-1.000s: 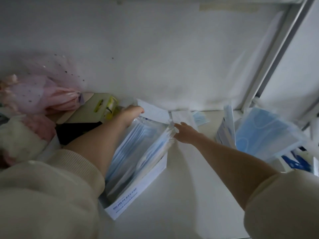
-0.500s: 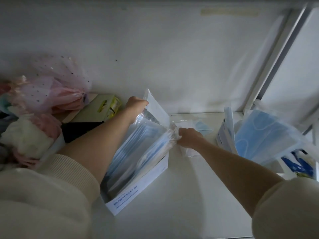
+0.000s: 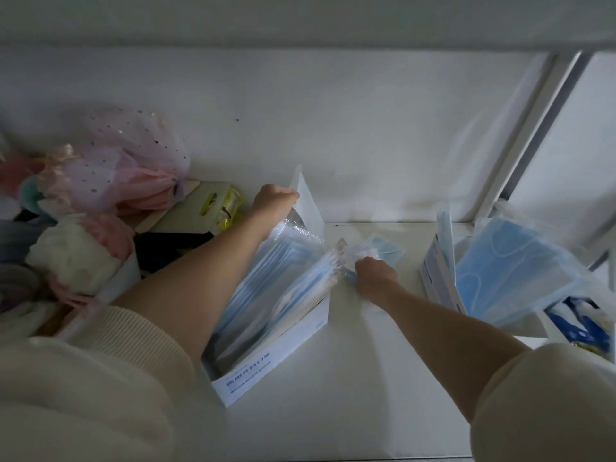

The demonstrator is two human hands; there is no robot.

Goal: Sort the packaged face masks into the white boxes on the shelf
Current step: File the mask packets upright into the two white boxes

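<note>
Left hand (image 3: 275, 201) grips the raised flap of the white box (image 3: 266, 365) at frame centre; right hand (image 3: 375, 278) pinches a packaged face mask (image 3: 383, 253) just right of it. Judgement: keep flap back, slide mask in flat

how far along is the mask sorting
Done: the near white box is packed with wrapped masks, and a second box at right holds more. In hand: the left hand holds the box flap back while the right hand grips a packaged mask beside the box. Left: slotting that one in.
</note>
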